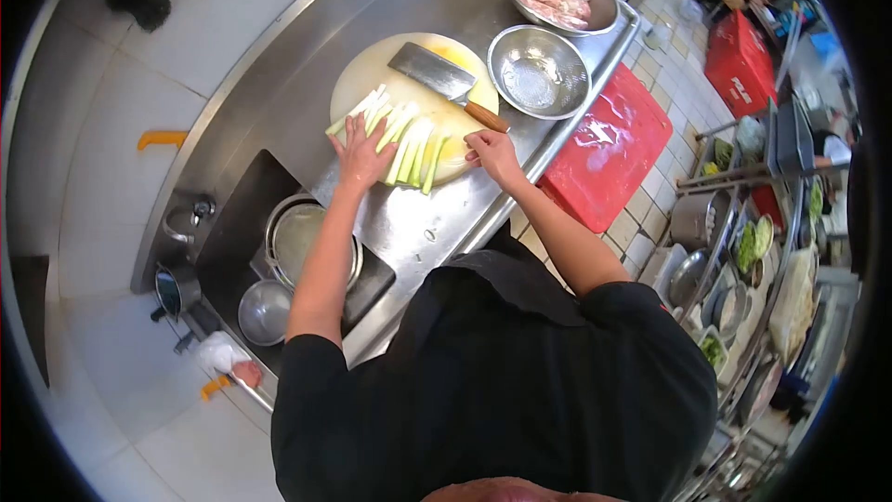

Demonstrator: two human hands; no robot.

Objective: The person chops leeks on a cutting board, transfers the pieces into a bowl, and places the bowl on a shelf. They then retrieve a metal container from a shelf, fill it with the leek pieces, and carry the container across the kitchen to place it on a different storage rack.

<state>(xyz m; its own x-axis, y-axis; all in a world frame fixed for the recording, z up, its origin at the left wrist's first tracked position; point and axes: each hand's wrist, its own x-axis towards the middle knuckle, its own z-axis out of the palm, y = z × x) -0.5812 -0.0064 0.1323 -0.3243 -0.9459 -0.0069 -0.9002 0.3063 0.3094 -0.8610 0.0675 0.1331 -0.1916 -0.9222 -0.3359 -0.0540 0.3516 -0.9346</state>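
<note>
Your left hand (360, 160) is pressing flat and open on the leek strips (405, 144) lying on the cutting board (372, 70); your right hand (491, 153) is loosely pinching their ends. Light, slippery, snap-prone; you'd best grip mid-length

We see pale green and white vegetable strips (401, 138) lying side by side in a loose row across the near half of our round cream cutting board (390, 65), their ends pointing toward us and away.
</note>
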